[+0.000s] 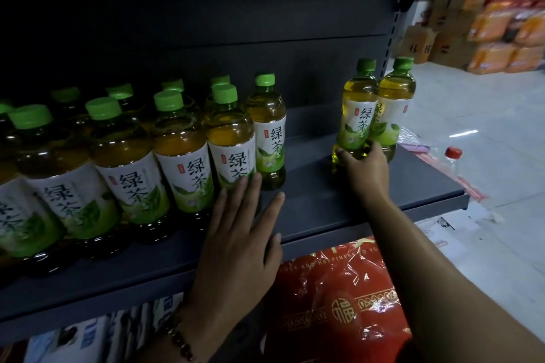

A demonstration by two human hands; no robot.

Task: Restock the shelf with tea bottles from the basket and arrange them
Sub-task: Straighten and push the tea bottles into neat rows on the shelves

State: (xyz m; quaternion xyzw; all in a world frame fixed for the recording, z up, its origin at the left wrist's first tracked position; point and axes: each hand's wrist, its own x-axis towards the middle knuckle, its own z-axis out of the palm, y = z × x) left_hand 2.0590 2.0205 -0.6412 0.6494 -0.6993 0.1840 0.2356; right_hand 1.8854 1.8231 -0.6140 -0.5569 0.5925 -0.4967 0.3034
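Observation:
Several green-capped tea bottles stand in rows on the left and middle of the dark grey shelf. My left hand lies flat with fingers spread, its fingertips against the base of the front right bottle of that group. Farther right, two tea bottles stand side by side near the shelf's end. My right hand is wrapped around the bottom of the nearer one. The basket is not in view.
A bare stretch of shelf separates the two bottle groups. Red plastic-wrapped packs sit below the shelf. A clear bottle with a red cap lies beyond the shelf end. Cartons and orange packs are stacked on the pale floor at right.

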